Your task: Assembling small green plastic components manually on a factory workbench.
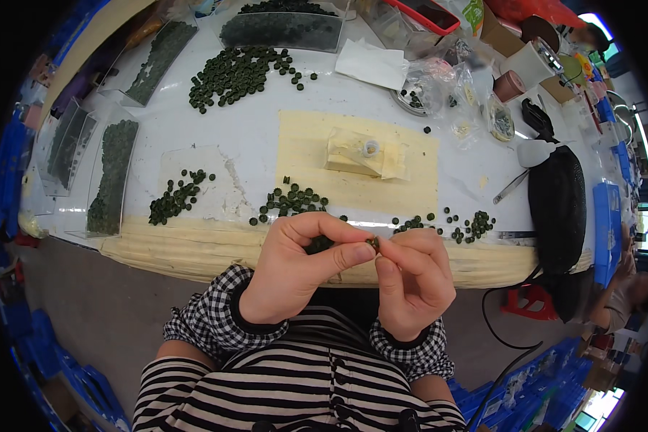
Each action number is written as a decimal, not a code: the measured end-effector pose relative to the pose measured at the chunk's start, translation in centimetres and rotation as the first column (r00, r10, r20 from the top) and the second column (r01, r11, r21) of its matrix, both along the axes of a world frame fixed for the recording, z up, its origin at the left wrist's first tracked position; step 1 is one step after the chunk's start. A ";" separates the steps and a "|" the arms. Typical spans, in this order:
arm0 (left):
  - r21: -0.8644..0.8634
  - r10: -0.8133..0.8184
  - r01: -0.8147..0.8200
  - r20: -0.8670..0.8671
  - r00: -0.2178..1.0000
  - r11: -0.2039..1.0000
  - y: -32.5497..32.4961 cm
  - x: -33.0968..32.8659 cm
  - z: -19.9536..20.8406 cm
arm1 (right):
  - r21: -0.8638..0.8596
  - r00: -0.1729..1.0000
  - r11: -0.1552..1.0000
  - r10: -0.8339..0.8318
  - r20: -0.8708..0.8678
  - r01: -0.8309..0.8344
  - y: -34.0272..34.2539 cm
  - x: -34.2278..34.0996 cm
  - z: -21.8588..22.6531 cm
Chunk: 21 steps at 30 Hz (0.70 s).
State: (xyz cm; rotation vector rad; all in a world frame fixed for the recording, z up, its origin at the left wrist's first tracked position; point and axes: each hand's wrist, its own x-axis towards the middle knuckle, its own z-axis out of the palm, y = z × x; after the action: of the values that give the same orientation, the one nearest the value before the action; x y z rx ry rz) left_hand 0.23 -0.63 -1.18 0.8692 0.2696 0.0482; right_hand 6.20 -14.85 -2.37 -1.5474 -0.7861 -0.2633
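Observation:
Just in front of the table edge, my two hands meet over a small dark green round piece (374,243). My left hand (288,263) pinches it between thumb and forefinger. From the other side, the fingertips of my right hand (416,277) are closed on it too; they hide most of its shape. Beyond the left hand lies a loose pile of similar dark green toothed pieces (295,201). Another small group of these pieces (474,227) sits to the right of my right hand. Straight ahead, a taped, pale yellow block (356,157) with a small clear ring on top rests on a yellow sheet (302,137).
More pieces lie at the left (173,200) and in a large far heap (230,78). Clear bins (111,176) filled with pieces line the left; another bin (281,30) stands at the back. Tweezers (510,187) and a black cloth-like bundle (560,209) lie right. Padding (194,252) covers the front edge.

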 end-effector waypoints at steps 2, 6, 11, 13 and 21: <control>0.077 0.007 -0.008 0.019 1.000 0.997 0.1 0.1 -0.1 | -0.074 0.992 0.997 0.009 0.123 0.000 -0.1 0.3 0.2; 0.305 -0.012 -0.002 0.044 0.999 0.952 0.6 0.3 0.0 | -0.087 0.993 0.995 0.047 0.107 -0.037 -0.3 0.5 0.3; 0.405 -0.040 0.001 0.087 0.995 0.914 0.5 0.7 0.3 | -0.050 1.000 0.999 -0.011 0.016 0.012 -0.4 0.5 0.0; 0.447 -0.050 -0.001 0.104 0.993 0.895 0.4 0.7 0.4 | -0.044 0.999 0.998 -0.036 0.014 0.037 -0.5 0.5 0.0; 0.608 0.011 -0.133 0.200 0.980 0.783 0.4 0.8 0.2 | -0.040 1.000 0.999 0.011 0.003 -0.011 -0.6 0.5 -0.1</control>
State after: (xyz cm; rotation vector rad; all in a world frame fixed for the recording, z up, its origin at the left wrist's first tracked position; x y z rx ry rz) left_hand 1.07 -0.23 -1.01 1.5066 0.1044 0.3048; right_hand 6.71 -15.49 -2.51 -1.5798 -0.8067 -0.2439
